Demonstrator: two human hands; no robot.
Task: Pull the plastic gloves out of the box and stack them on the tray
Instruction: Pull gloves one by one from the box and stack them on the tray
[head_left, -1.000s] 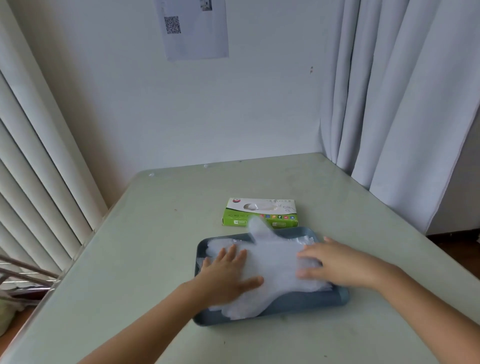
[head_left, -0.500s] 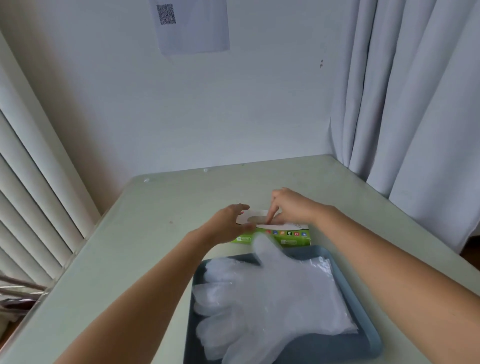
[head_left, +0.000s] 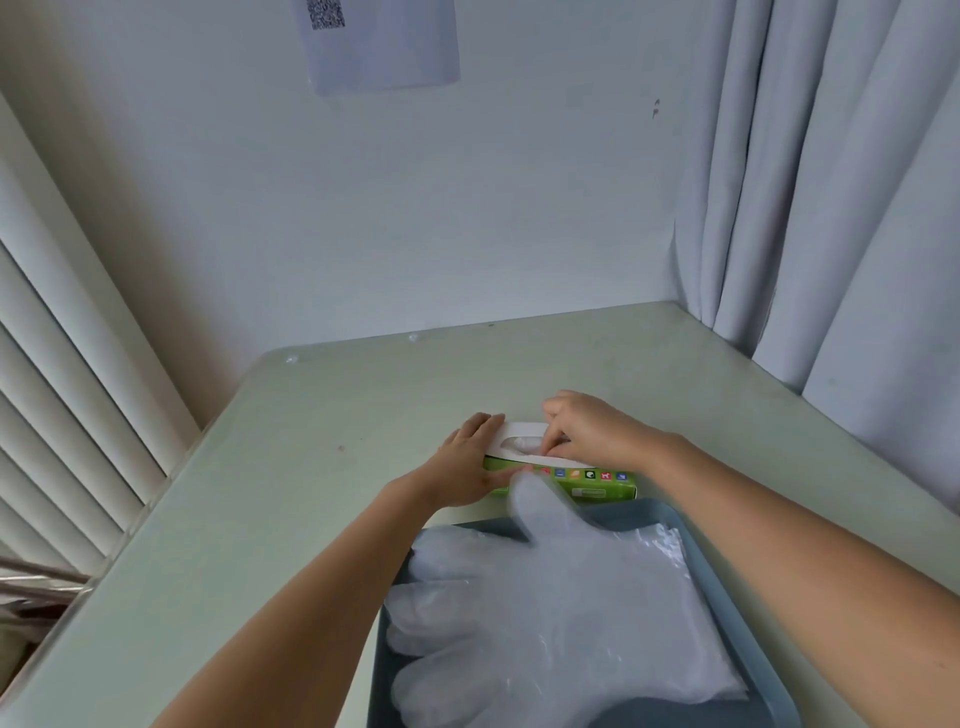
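Left hand (head_left: 465, 462) braces the box (head_left: 597, 484), fingers straight; right hand (head_left: 587, 431)'s curled fingers pinch a glove (head_left: 522, 445) inside.

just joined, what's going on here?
A person is taking plastic gloves from a green box on the table. The left hand lies flat against the box's left end and steadies it. The right hand reaches into the top opening, and its fingers pinch the next glove, which has not been pulled out yet. A stack of gloves already lies on the blue tray, just in front of the box.
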